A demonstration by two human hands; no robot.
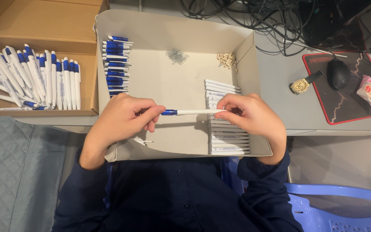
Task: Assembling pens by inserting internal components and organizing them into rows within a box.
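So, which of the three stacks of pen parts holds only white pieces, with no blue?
The stack of white barrels along the right wall of the white box, partly under the right hand. The other two show blue.

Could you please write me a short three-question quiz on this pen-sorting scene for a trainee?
1. True or false: both hands grip the same pen.
2. Which part of that pen does the left hand pinch?
A. the blue end
B. the white end
C. the middle
3. Fill in: the white barrels are stacked along the ____ wall of the shallow box, as the person sees it.

Key
1. True: the right hand pinches the white end, the left hand the other.
2. A.
3. Right; the blue parts lie along the left wall, and finished pens fill the cardboard box further left.
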